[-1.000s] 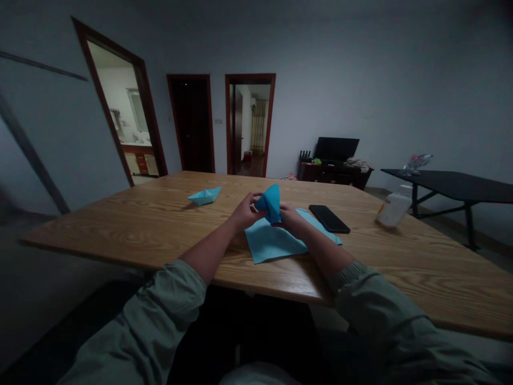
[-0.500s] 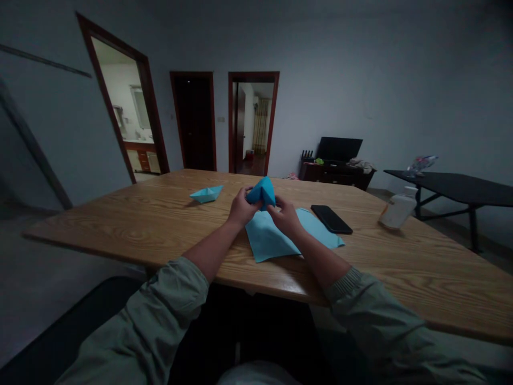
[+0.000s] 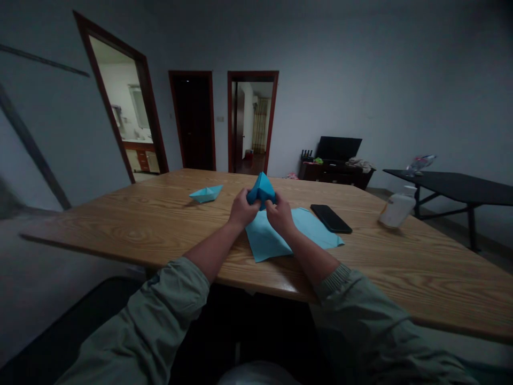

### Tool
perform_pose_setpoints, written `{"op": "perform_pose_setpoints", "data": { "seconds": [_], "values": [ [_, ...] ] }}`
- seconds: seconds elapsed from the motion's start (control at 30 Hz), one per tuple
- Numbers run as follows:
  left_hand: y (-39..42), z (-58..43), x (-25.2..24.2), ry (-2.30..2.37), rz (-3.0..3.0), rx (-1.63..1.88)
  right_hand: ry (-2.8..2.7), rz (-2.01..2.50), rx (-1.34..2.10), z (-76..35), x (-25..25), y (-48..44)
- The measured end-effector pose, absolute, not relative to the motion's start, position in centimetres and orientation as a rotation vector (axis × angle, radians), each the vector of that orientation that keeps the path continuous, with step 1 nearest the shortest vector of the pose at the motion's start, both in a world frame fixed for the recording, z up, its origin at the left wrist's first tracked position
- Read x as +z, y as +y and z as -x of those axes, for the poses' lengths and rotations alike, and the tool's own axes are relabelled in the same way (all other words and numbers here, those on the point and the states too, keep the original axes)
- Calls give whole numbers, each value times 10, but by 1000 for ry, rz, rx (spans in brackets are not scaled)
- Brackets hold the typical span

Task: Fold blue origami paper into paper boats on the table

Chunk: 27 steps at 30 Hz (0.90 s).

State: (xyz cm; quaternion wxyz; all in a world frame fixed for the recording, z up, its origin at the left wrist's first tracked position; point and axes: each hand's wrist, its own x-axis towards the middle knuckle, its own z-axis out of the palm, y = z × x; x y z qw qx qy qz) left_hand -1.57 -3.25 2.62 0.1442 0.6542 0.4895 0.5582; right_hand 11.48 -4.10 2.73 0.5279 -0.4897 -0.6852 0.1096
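Observation:
Between my two hands a folded blue paper (image 3: 262, 187) is held up above the table, its pointed tip upward. My left hand (image 3: 242, 207) is closed on its left side, with the thumb at the near face. On the other side my right hand (image 3: 280, 212) grips it, thumb also pressed near the lower middle. Under my right forearm lies a light blue sheet of paper (image 3: 266, 240), flat on the table. A light blue paper boat (image 3: 206, 194) sits to the left, apart from both hands.
The wooden table (image 3: 160, 224) spans the view. Right of the blue sheet lies a black phone (image 3: 331, 218). A whitish pump bottle (image 3: 397, 208) stands farther right. Beyond are a black table (image 3: 457, 184), a cabinet with a screen (image 3: 340, 149), and several doorways.
My right hand has shifted slightly left along the paper's side. The folded blue paper has turned a little, and its tip now points more straight up. The boat, sheet and phone stay put.

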Motion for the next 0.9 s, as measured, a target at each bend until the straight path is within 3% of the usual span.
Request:
{"op": "perform_pose_setpoints", "data": {
  "seconds": [0.9],
  "values": [
    [-29,16,18,1350,-1962,1634,-1545,1084,265,-114,21,-31]
  ]
}}
